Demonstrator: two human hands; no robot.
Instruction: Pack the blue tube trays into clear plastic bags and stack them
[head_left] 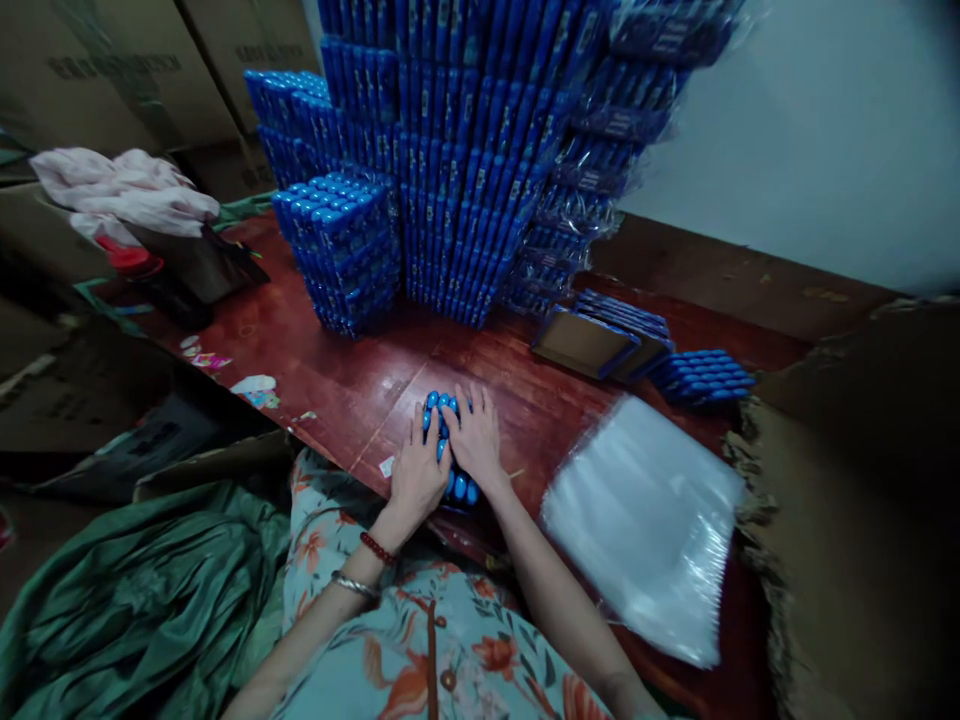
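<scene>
A small group of glossy blue packs with rounded bumps point(461, 489) lies on the red-brown table close to my body. My left hand point(420, 468) rests on its left side, fingers stretched forward. Over the upper right part lies my right hand point(475, 436), its fingers extended and slightly spread. Both hands touch the packs from above and hide much of them. To the right of my right hand is a stack of clear plastic bags point(637, 520).
Tall stacks of blue packs point(457, 190) rise at the back, with plastic-wrapped bundles point(551, 235) beside them. Leaning packs with brown backs point(585, 340) and a low blue pile point(705, 375) stand right. A red-capped bottle point(139, 262) is left; a torn cardboard box point(847, 480) borders the right.
</scene>
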